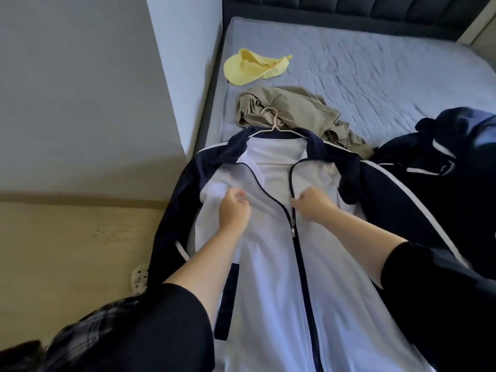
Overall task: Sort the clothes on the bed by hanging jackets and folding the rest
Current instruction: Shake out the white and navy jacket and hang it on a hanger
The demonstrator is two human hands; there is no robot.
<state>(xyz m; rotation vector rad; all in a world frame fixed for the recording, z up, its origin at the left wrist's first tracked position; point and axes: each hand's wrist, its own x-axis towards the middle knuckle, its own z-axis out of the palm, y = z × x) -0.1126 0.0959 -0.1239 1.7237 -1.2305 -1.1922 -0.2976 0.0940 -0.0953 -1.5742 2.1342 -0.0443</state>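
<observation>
The person wears a black top with loose, plain sleeves. The left sleeve (166, 326) ends well back from the fingers (236, 196) of the left hand (233, 210), so the wrist and forearm are bare. The right sleeve (429, 291) also stops well behind the right hand (314, 204), its cuff edge slightly rounded. Farther back from the left fingers, beside that sleeve, shows a dark checked fabric (88, 328) of grey and black with pale lines; which garment it is cannot be told.

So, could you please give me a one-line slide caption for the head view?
Left hand and right hand hold the front of a white-and-navy jacket, on its hanger, laid on the bed.
</observation>
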